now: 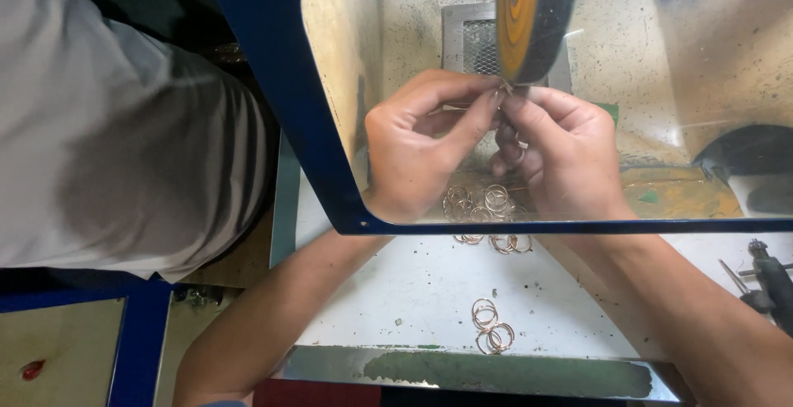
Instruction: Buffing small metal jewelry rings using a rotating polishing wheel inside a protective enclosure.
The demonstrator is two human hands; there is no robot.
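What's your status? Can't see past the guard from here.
Left hand and right hand pinch a small metal ring against the orange buffing wheel. Loose rings underneath.

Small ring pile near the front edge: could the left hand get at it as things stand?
Probably yes. The small ring pile lies uncovered outside the blue-framed shield, but the left hand is pinching a small piece.

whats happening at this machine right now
A person holds a small metal ring pinched between the left hand and right hand, right at the edge of a buffing wheel behind a clear shield. More rings lie below the hands and nearer on the bench.
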